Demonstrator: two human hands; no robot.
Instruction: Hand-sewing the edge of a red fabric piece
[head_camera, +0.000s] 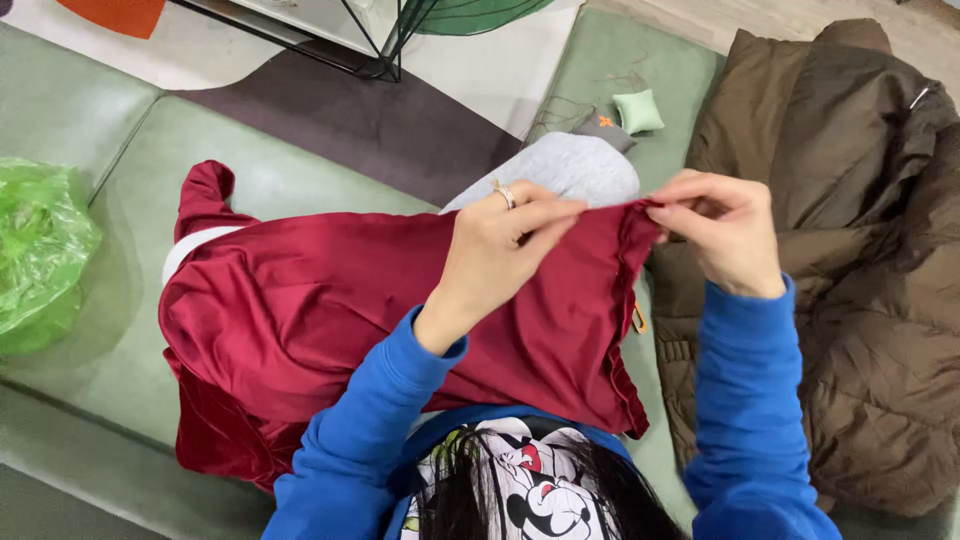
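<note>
Pinching the red cloth (330, 310) at its far hem
Left hand (495, 255) and right hand (725, 230) both grip it (brown coat (860, 250) right).

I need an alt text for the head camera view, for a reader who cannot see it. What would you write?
Two hands in blue sleeves pinch the top edge of a dark red garment spread over the person's lap, the left hand and right hand close together. The person sits on a pale green sofa, with a brown padded jacket on the right and a green plastic bag on the left.
</note>
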